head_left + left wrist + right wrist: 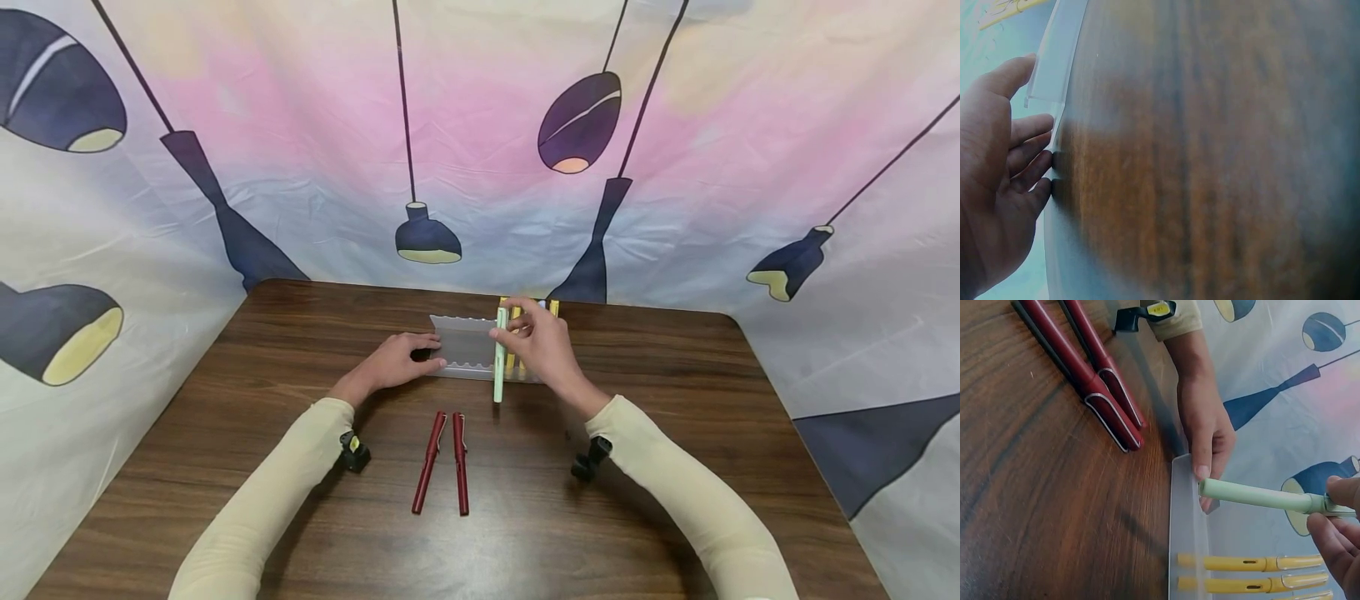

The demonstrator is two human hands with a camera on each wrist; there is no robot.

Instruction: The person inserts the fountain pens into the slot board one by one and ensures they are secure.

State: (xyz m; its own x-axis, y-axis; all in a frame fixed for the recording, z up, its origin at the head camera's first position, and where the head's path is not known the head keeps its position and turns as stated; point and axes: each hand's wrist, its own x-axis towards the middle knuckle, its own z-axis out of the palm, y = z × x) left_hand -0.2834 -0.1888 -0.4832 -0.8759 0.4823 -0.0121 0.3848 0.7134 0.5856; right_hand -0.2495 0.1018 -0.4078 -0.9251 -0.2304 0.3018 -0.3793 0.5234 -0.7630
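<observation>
A clear pen stand (467, 343) with notched rails stands toward the back of the table. At its left end, my left hand (397, 360) holds the edge between thumb and fingers; the left wrist view shows the thumb (1015, 74) against the plastic. My right hand (546, 343) pinches a mint-green pen (498, 371) near its clip end, in front of the stand. In the right wrist view the pen's free end (1213, 489) appears near the left thumb. Several yellow pens (1225, 562) lie in the stand's right part, partly hidden by my right hand in the head view.
Two dark red pens (427, 471) with metal clips lie side by side on the wooden table (285, 492), nearer to me than the stand. Behind the table hangs a cloth backdrop (480, 150) printed with lamps. Each wrist carries a small black camera (354, 454).
</observation>
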